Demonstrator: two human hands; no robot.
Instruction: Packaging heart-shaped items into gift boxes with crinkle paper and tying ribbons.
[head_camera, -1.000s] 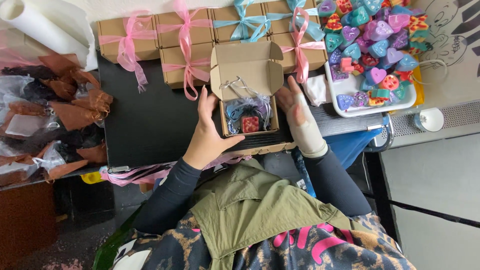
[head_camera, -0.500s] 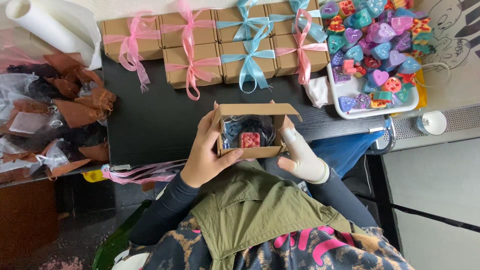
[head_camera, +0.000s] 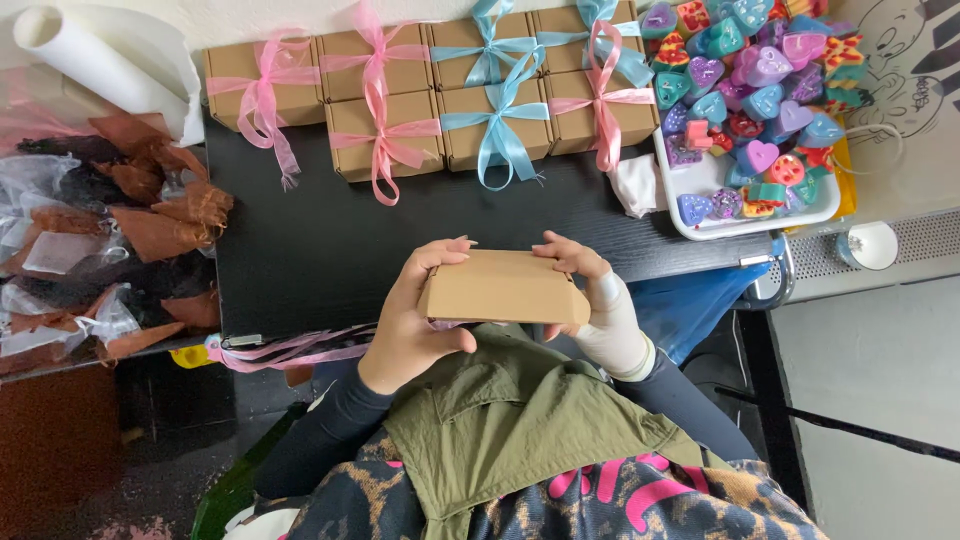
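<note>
In the head view, we hold a small brown cardboard box (head_camera: 503, 288) with its lid down, just above the near edge of the black bench (head_camera: 300, 250) and in front of our chest. Our left hand (head_camera: 410, 325) grips the box's left end, thumb under the near side and fingers (head_camera: 445, 248) curled over the far top edge. Our right hand (head_camera: 590, 290), wrapped in a pale bandage at the wrist and palm, grips the right end, its fingers bent and pressed onto the lid's far corner. At the back of the bench we see a double row of closed brown boxes, four tied with pink ribbon (head_camera: 380, 125) and three with blue ribbon (head_camera: 498, 130). To their right, a white tray (head_camera: 760, 212) carries a heap of heart-shaped coloured soaps (head_camera: 745, 70). At the left lie clear bags with brown cloth (head_camera: 150, 225) and a white paper roll (head_camera: 90, 60). Pink ribbon strips (head_camera: 290, 350) hang over the bench's near edge.
</note>
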